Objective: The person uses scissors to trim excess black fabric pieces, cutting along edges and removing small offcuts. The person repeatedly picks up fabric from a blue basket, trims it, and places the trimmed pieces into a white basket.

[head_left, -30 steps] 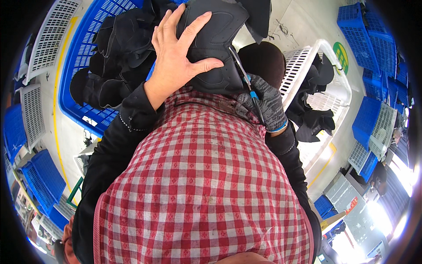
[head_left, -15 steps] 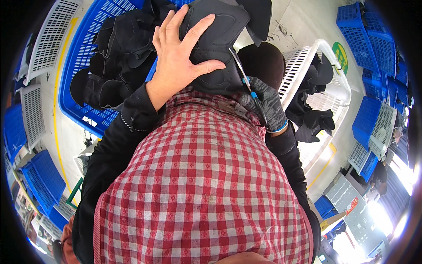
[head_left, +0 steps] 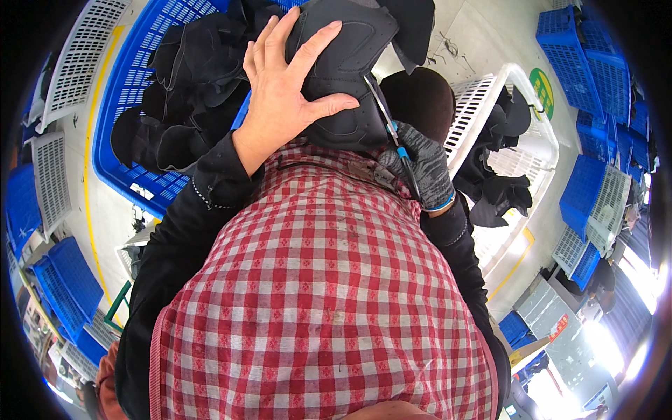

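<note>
I see a black piece [head_left: 357,56] by the worker's checked apron [head_left: 315,266]. Bare left hand [head_left: 280,94] on it, fingers spread. Gloved right hand [head_left: 430,165]: fingers wrapped round scissors [head_left: 402,151], tips at piece's right edge. Blue basket [head_left: 115,171] left.

scissors [head_left: 401,151] blocking right of black piece [head_left: 343,66], apron [head_left: 325,280] unobstructed

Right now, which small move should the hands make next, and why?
Perhaps the gloved right hand should gently squeeze the blue-banded metal snips: their tip appears to sit at the notched edge of the black stitched piece, and the bare left hand lies spread on it.
</note>
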Available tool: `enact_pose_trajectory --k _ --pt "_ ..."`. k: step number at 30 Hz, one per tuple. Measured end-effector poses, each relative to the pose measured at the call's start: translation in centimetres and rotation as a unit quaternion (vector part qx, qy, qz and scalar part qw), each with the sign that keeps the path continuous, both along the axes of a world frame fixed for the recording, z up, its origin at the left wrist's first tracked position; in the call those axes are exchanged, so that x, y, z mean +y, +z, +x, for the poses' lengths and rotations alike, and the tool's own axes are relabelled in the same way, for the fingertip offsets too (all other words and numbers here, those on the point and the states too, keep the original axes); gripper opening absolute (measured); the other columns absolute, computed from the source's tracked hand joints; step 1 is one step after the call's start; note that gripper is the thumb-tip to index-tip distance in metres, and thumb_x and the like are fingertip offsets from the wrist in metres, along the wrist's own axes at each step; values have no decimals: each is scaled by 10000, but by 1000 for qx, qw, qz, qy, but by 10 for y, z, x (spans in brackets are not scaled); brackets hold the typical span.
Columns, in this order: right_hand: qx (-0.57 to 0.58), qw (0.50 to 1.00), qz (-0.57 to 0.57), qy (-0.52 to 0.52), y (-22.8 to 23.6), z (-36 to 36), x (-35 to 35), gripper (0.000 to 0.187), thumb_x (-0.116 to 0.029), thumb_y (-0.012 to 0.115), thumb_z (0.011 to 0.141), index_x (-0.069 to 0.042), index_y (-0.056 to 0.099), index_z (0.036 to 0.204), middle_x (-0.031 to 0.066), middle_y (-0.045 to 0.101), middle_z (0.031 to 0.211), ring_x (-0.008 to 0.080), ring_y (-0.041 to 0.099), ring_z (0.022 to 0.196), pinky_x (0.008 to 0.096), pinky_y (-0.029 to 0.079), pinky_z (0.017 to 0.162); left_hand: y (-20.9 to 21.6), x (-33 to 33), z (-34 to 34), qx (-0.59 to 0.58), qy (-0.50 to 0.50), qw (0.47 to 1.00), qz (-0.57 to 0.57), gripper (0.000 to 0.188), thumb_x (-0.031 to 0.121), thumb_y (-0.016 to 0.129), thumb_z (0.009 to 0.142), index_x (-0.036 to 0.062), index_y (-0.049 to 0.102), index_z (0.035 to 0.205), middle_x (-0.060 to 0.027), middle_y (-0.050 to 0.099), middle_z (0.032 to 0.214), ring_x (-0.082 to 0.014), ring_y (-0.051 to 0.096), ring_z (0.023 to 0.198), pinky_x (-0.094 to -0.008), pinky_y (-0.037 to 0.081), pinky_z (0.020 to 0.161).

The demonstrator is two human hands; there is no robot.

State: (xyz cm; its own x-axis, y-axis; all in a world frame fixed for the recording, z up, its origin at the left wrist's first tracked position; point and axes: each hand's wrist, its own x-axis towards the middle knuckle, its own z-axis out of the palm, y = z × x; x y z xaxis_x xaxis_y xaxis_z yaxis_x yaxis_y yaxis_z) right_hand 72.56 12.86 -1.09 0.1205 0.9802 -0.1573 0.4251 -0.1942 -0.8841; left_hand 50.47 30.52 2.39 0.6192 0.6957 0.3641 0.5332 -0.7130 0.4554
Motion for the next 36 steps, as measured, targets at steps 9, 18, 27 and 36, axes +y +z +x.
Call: enact_pose_trajectory --k 9,18,27,36 --pt "-10 1000 4 30 -6 1 -4 525 -237 827 907 -28 630 1346 62 726 1029 144 659 892 303 542 824 7 -2 1 15 7 1000 -13 933 572 834 762 175 495 1536 -263 296 1605 -475 305 1449 -608 226 1171" --pt "-62 998 2 14 7 5 0 608 -424 864 819 -33 685 1250 175 749 1036 335 744 926 385 579 807 0 2 1 -19 -6 1000 11 926 592 821 767 174 505 1530 -264 300 1604 -475 314 1442 -606 230 1170" --pt "-140 989 40 29 11 6 2 588 -411 837 842 -41 686 1274 184 741 1097 377 728 972 402 580 830 -2 0 1 -24 -1 999 21 931 592 826 757 171 511 1525 -266 311 1599 -474 325 1436 -604 238 1168" --pt "-98 994 34 18 14 1 3 524 -328 866 830 -33 698 1230 174 748 1026 351 743 915 372 581 801 -3 -2 -3 -4 -4 1000 10 954 587 835 743 174 498 1535 -265 297 1603 -478 304 1449 -608 224 1173"
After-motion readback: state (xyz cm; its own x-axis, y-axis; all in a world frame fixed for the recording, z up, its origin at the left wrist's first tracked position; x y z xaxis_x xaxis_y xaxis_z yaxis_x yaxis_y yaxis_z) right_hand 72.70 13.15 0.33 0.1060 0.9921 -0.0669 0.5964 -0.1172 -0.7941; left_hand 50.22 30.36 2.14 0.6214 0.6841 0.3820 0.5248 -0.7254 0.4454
